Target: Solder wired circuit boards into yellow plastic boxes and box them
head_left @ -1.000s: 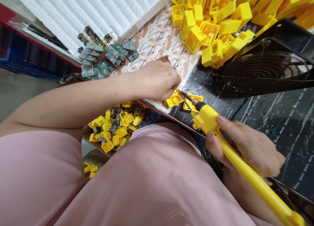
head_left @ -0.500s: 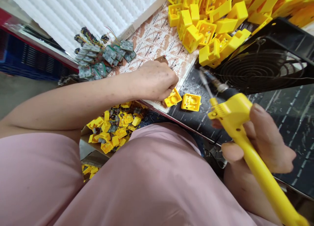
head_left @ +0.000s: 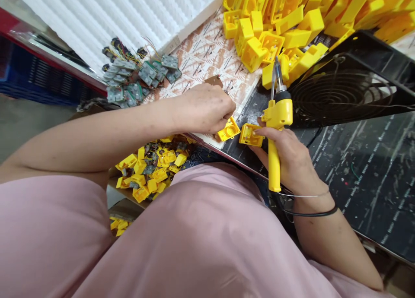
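My left hand [head_left: 212, 108] is closed, knuckles up, with its fingers on a small yellow plastic housing [head_left: 229, 129] at the bench edge. The fingertips are partly hidden beneath the hand. A yellow soldering gun [head_left: 279, 112] with a black collar and a thin feed tube beside its tip lies in my right hand [head_left: 288, 153], the tip pointing away from me. Fingers of that same hand also touch a second open yellow housing [head_left: 248, 134], just right of the first. Solder wire [head_left: 300, 196] and a black cable [head_left: 313, 213] run by my right wrist.
Yellow casings [head_left: 256, 43] are heaped at the back, next to a black fan [head_left: 340, 86]. Circuit boards with wires [head_left: 149, 73] lie by white ridged foam [head_left: 129, 17]. Below the bench, a carton holds yellow parts [head_left: 158, 175]. The bench [head_left: 366, 168] has a dark covering.
My right hand has brought the soldering gun left and turned it more upright, and its fingers now reach the second housing. That housing has tilted a little. My left hand stays in place.
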Tool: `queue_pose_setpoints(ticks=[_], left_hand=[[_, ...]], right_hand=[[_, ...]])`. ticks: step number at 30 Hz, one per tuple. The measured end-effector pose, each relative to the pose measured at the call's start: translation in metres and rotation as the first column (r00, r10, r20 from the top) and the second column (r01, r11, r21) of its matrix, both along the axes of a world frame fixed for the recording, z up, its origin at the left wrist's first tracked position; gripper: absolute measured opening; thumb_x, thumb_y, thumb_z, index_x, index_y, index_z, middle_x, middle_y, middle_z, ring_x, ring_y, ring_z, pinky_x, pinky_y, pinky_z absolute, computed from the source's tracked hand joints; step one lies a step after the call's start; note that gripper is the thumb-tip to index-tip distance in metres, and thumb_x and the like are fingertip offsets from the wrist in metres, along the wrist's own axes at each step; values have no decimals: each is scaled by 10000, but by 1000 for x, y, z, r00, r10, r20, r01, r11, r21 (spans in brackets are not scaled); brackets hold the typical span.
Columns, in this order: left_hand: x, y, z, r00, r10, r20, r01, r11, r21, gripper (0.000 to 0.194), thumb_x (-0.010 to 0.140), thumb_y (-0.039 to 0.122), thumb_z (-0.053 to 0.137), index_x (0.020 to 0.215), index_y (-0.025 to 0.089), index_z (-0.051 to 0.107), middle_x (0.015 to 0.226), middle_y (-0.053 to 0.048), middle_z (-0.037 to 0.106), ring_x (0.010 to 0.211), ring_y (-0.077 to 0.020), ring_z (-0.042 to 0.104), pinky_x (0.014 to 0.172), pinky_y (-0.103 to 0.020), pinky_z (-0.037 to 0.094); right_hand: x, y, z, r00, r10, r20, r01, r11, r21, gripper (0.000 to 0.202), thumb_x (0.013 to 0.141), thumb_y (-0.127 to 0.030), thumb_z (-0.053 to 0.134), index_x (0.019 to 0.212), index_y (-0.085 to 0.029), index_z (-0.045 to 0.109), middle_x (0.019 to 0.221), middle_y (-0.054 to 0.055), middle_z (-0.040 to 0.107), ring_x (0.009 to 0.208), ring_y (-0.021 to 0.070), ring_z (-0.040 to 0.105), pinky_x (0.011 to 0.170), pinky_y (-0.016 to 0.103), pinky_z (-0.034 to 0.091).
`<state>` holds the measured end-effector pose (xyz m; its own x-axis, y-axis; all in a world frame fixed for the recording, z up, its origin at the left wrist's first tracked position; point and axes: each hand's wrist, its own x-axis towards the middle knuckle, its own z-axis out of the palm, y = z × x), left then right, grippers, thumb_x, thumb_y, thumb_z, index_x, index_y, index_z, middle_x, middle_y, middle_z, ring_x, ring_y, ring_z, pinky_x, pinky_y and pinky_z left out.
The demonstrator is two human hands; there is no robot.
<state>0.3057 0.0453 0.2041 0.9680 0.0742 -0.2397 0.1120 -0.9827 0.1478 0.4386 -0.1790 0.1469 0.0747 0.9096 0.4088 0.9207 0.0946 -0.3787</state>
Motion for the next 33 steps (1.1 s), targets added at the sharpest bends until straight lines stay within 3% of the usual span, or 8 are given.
queue_pose_setpoints(ticks=[7, 9, 12, 14, 17, 24, 29, 33], left_hand=[[-20, 33, 28, 974, 186, 132, -198, 976, 90, 450, 950, 175, 432, 1224, 178, 790, 1111, -100, 808, 985, -224, 707, 908, -372, 532], [-14, 46, 19, 988, 107, 107, -120, 985, 123, 489, 910, 122, 450, 1274, 210, 765, 1232, -84, 777, 1073, -231, 690, 964, -395, 528], [0, 60, -10, 995, -70, 78, 61, 993, 104, 424, 866, 155, 520, 1195, 255, 766, 1326, -14, 714, 1260, -247, 647, 1071, -412, 499], [4, 66, -25, 991, -83, 101, 72, 992, 105, 323, 900, 244, 504, 1084, 221, 769, 1232, -13, 719, 1311, -253, 625, 1124, -426, 469], [-10, 68, -28, 993, -6, 118, -4, 996, 88, 323, 915, 287, 451, 966, 187, 754, 1020, -28, 728, 1220, -242, 671, 1113, -412, 468], [-48, 47, -21, 955, 248, 161, -214, 956, -202, 237, 794, 379, 548, 851, 227, 721, 742, 31, 680, 816, -168, 708, 797, -274, 508], [-48, 36, -34, 910, 395, 127, -273, 800, -534, 243, 761, 346, 573, 902, 205, 714, 802, 20, 724, 747, -122, 679, 718, -231, 506], [-46, 33, -33, 913, 405, 50, -282, 716, -639, 360, 819, 359, 611, 1112, 197, 744, 916, -14, 774, 787, -139, 704, 733, -254, 540]], right_hand=[[-1, 2, 12, 982, -163, 92, 158, 986, 53, 457, 950, -304, 780, 1363, -274, 587, 1159, 48, 780, 984, 247, 782, 872, 362, 646], [0, 16, 15, 971, -197, 138, 186, 979, 88, 428, 962, -345, 768, 1345, -269, 593, 1150, 51, 782, 962, 243, 783, 850, 354, 643], [4, 43, 10, 966, -192, 173, 188, 981, 42, 363, 1011, -405, 685, 1331, -254, 600, 1193, 83, 765, 990, 270, 774, 848, 387, 633], [6, 57, 4, 976, -138, 169, 144, 989, -20, 347, 1041, -432, 613, 1340, -256, 598, 1169, 84, 760, 986, 275, 765, 832, 390, 624], [5, 65, -1, 994, -37, 99, 42, 998, -55, 381, 1049, -473, 585, 1372, -271, 566, 1197, 78, 749, 1075, 272, 744, 921, 408, 609], [-17, 72, -8, 998, -33, 43, 35, 999, -38, 585, 972, -652, 644, 1344, -211, 547, 1147, 123, 751, 1123, 324, 723, 1072, 557, 533], [-26, 66, -7, 997, 63, 53, -57, 991, -118, 632, 951, -645, 684, 1387, -209, 544, 1113, 120, 764, 1124, 339, 727, 1133, 604, 468], [-22, 50, 7, 999, -3, 39, 2, 999, 35, 501, 965, -540, 727, 1348, -246, 593, 1095, 74, 782, 1042, 277, 761, 1087, 513, 549]])
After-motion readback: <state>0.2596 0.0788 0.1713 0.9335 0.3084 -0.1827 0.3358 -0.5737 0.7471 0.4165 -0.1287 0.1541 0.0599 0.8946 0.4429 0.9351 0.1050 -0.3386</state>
